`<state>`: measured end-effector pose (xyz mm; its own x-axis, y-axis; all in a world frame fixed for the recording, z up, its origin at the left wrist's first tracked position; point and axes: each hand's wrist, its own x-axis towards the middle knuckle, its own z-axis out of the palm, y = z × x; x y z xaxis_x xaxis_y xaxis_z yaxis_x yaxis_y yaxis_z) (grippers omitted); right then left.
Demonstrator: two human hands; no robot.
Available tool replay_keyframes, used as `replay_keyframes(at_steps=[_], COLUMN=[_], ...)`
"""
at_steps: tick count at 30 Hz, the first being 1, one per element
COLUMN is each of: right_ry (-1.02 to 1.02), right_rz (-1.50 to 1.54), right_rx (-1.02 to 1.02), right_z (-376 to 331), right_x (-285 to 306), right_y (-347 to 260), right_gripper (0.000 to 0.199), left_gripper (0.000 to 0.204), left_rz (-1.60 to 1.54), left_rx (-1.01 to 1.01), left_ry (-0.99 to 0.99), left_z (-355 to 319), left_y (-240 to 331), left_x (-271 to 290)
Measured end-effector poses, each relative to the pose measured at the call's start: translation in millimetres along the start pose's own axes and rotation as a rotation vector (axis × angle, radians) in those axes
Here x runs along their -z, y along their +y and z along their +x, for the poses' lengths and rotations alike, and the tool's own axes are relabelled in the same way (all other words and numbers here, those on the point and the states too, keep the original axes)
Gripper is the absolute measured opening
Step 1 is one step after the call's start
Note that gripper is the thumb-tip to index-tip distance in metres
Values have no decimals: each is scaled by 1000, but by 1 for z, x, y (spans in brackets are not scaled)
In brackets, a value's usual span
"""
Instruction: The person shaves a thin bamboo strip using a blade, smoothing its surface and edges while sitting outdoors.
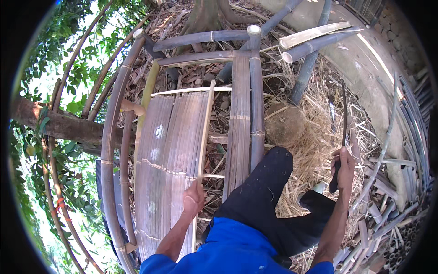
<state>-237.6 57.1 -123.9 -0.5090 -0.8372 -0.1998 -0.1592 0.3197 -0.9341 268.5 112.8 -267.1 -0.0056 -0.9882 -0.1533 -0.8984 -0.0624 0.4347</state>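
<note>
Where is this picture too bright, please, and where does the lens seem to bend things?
Head view: the gaps among the foliage at left are washed out to white; head view: small bright patches mark the bamboo slats; head view: the outer bamboo rail looks bowed, probably partly by the fisheye, and the corners are black.

Slats (178, 132) are streaked grey-brown, the strip (205, 132) pale yellow, the shirt (232, 242) blue.

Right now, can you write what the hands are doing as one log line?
left hand: gripping pale strip | right hand: holding long knife, pointed forward | slatted bamboo panel: along strip's left side
</note>
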Motion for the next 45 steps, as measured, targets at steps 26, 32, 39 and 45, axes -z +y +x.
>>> replay_keyframes(at_steps=[26,32,39,45], right_ry=[464,487,559,290], right_rz=[673,665,610,-119], right_rx=[19,39,-82,-175], right_z=[-6,-17,-17,-48], right_x=[-26,45,102,71], right_y=[12,23,54,58], right_gripper=[28,19,24,59], left_gripper=[45,72,54,48], left_rz=[-279,-1576,-1996,-2056], left_rx=[-1143,-4,65,-536], left_ry=[13,-337,536,516], left_z=[77,99,213,181], left_y=[223,65,72,170], left_x=[113,110,157,286])
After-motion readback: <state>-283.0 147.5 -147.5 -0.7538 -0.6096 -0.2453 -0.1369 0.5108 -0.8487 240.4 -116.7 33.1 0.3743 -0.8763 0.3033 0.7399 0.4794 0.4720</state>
